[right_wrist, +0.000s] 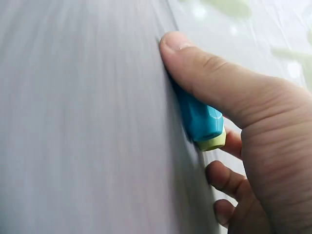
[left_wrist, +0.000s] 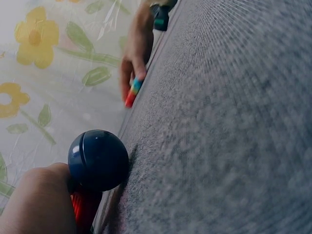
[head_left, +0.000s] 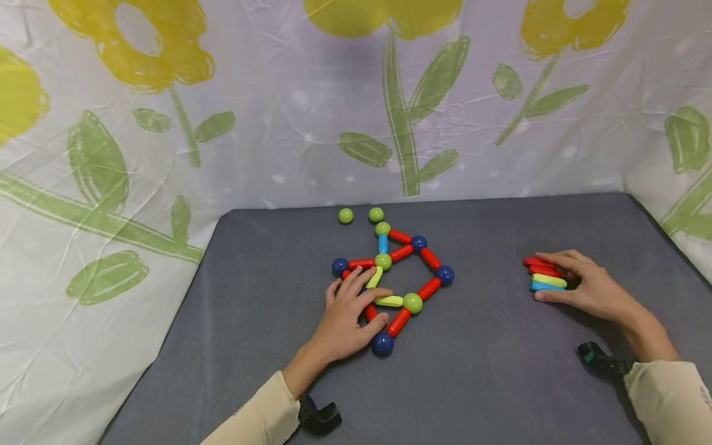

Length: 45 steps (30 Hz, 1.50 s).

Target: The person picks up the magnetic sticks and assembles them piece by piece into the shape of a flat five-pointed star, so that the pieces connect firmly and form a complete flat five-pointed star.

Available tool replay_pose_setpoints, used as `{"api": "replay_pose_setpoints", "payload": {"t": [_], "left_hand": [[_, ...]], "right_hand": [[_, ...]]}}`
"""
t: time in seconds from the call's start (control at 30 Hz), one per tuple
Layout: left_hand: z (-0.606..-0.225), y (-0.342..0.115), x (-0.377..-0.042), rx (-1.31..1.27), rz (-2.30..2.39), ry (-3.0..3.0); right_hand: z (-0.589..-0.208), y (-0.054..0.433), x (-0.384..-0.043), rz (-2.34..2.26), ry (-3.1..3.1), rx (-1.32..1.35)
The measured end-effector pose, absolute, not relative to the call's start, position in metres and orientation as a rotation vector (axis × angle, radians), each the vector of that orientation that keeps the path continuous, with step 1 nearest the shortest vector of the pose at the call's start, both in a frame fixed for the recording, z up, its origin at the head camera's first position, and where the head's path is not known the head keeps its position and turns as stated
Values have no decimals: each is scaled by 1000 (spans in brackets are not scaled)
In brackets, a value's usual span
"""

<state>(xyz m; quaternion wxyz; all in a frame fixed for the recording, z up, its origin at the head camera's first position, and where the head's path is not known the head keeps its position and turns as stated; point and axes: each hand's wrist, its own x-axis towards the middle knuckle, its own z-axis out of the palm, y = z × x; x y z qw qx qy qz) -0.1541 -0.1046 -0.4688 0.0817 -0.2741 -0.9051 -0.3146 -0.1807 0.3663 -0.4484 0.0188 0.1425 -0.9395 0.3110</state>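
On the table lies a flat figure of magnetic sticks and balls, with red sticks, yellow-green sticks, a blue stick, green balls and dark blue balls. My left hand rests over the figure's left part, fingers spread and touching the sticks; it hides some of them. In the left wrist view a dark blue ball stands close by the thumb. Off to the right, my right hand grips a row of loose sticks between thumb and fingers: red, yellow-green and blue.
Two loose green balls sit at the table's back edge, one close to the figure's top. The grey table meets a flower-printed curtain at the back and sides. Both wrists wear black camera bands.
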Motion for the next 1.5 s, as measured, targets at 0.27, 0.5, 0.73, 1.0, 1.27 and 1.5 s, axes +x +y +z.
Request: {"api": "replay_pose_setpoints", "payload": {"t": [0.27, 0.5, 0.73, 1.0, 1.27, 1.5], "left_hand": [[-469, -104, -154, -821, -908, -2666], [-468, -104, -153, -727, -875, -2641], [-471, -103, -156, -527, -860, -2625], [-469, -104, -157, -427, -857, -2617], [-469, -105, -157, -421, -862, -2635], [-469, -105, -157, -424, -875, -2629]], "right_hand": [[-452, 307, -214, 1003, -2879, 544], [-459, 292, -225, 924, -2796, 512], [-467, 290, -220, 1040, -2632, 501], [-469, 286, -211, 1082, -2494, 528], [-469, 280, -209, 971, -2448, 583], [-467, 266, -206, 849, -2426, 678]]}}
